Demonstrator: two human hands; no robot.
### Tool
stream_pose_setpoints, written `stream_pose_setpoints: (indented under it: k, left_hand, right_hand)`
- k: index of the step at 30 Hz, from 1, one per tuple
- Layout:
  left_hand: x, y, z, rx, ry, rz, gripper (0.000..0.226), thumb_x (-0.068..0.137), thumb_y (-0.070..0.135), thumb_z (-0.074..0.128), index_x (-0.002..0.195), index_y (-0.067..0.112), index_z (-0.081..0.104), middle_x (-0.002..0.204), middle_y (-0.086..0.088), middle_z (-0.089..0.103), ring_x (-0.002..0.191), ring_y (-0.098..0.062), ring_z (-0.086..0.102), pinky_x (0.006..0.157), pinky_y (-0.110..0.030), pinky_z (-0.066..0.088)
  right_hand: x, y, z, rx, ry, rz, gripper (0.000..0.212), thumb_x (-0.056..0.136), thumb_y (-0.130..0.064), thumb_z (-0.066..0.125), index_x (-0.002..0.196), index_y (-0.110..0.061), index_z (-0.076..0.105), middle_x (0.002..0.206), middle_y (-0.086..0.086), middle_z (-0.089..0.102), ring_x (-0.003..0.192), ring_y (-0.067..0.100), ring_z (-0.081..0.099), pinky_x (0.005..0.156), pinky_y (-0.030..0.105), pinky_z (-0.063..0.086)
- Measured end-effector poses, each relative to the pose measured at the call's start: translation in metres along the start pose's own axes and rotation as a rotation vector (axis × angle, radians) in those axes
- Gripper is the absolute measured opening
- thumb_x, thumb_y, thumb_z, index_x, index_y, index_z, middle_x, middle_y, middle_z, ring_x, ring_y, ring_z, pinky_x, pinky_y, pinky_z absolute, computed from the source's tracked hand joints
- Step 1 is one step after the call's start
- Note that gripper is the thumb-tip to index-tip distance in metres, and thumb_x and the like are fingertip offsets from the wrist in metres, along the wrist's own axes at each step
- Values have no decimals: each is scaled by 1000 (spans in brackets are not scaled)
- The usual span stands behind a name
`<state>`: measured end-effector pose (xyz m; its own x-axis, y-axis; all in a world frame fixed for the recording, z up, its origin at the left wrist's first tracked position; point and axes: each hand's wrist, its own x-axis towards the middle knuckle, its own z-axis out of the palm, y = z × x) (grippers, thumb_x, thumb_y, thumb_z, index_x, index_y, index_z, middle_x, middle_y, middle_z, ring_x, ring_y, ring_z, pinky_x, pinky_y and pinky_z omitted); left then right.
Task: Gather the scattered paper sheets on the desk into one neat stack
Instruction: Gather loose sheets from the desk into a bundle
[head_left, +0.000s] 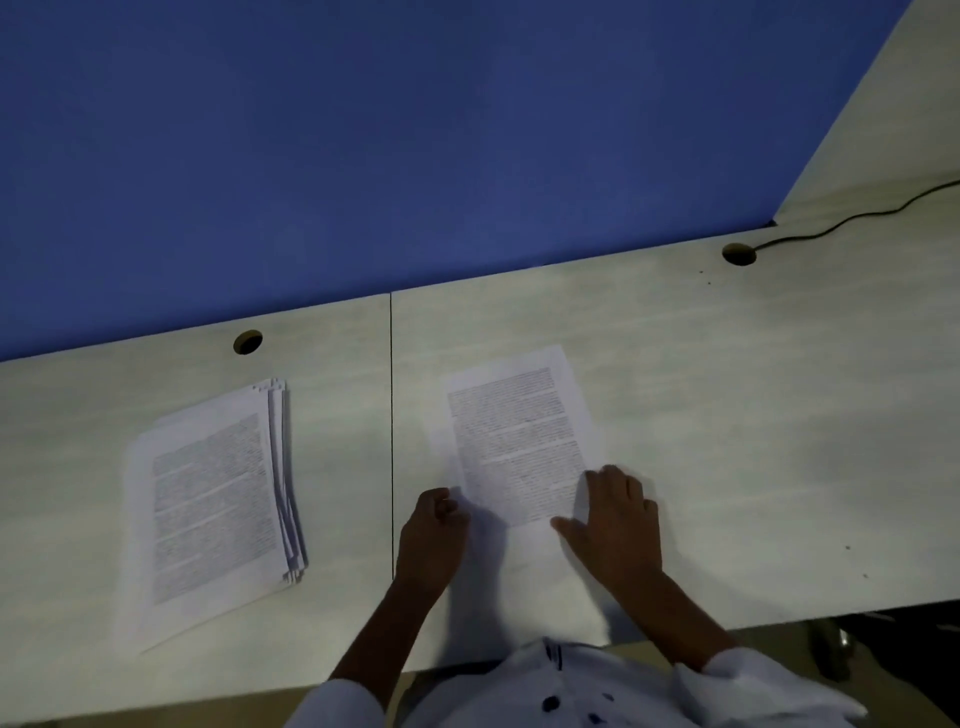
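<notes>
Paper sheets, printed with text, lie in a small tilted pile near the front edge of the desk, just right of the seam between the two desktop panels. A larger stack lies on the left panel, well apart from the pile, with its right-hand edges fanned out.

Left hand: positioned at the near-left corner of the pile, fingers curled. Whether they pinch the paper cannot be determined.

Right hand: resting on the near-right corner of the pile, fingers extended and flat, thumb spread toward the left.

A blue partition runs along the back edge of the desk. One cable hole sits near the back edge behind the stack. A second hole sits near the right back corner, with a black cable leading to it.
</notes>
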<state>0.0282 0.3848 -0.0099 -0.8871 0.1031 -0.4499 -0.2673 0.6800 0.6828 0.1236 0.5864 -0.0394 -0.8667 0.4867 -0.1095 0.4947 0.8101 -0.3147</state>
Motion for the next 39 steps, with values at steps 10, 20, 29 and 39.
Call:
stream_pose_setpoints:
  k: [10,20,29,39]
  left_hand:
    - [-16,-35,26,595,-87,489,65,70,32,72,130,12,56,134,-7,56,114,-33,55,89,-41,51]
    - [-36,-61,-4,821,-224,648,64,90,39,55,149,27,31,159,6,22,145,-21,20,113,-35,24]
    - [-67,-125,-34,739,-316,741,60,86,35,56,144,26,42,157,5,29,147,-23,23,115,-40,24]
    - [-64,-115,-111,216,-295,230,53,92,38,61,139,17,47,142,0,50,126,-18,52,97,-23,41]
  right_hand:
    - [-45,29,1,247,-2,99,36,78,-31,76,107,-12,65,106,9,61,95,26,56,75,35,47]
    - [-110,19,7,412,153,611,60,73,-32,82,119,-6,53,117,16,49,107,31,49,85,39,48]
    - [-156,-13,29,907,143,717,46,79,-17,80,116,-6,54,107,4,57,97,22,60,80,25,45]
    - [-149,-78,14,1171,-136,449,17,97,-10,56,109,-19,64,116,5,68,99,14,64,92,29,51]
